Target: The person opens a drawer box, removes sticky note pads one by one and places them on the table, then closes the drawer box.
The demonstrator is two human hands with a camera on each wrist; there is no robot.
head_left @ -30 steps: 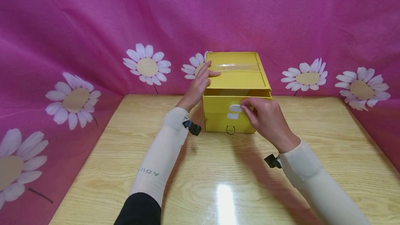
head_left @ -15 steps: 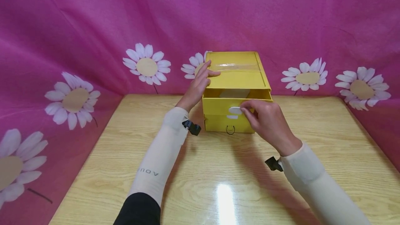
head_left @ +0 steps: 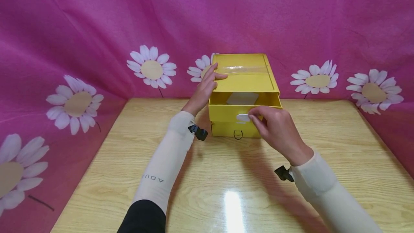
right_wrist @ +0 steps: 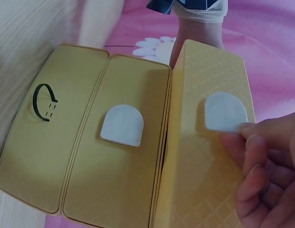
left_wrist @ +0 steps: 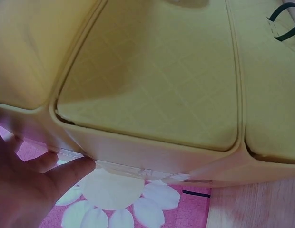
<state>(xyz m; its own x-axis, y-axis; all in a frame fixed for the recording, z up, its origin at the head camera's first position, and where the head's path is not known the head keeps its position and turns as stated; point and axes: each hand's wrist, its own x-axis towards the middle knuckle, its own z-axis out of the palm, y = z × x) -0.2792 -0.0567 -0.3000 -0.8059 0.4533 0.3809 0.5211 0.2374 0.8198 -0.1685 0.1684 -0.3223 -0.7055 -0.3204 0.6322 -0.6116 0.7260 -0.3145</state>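
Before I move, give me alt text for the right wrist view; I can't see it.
A right hand pinches the edge of the white handle on a pulled-out yellow drawer. Beside it are two closed drawers: the middle drawer has a second white handle, the end drawer a dark loop. Pink flowered cloth shows behind.

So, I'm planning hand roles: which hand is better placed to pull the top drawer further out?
Probably the right hand: it pinches the tab on the drawer. The left hand touches the left edge of the box, better placed to steady it.
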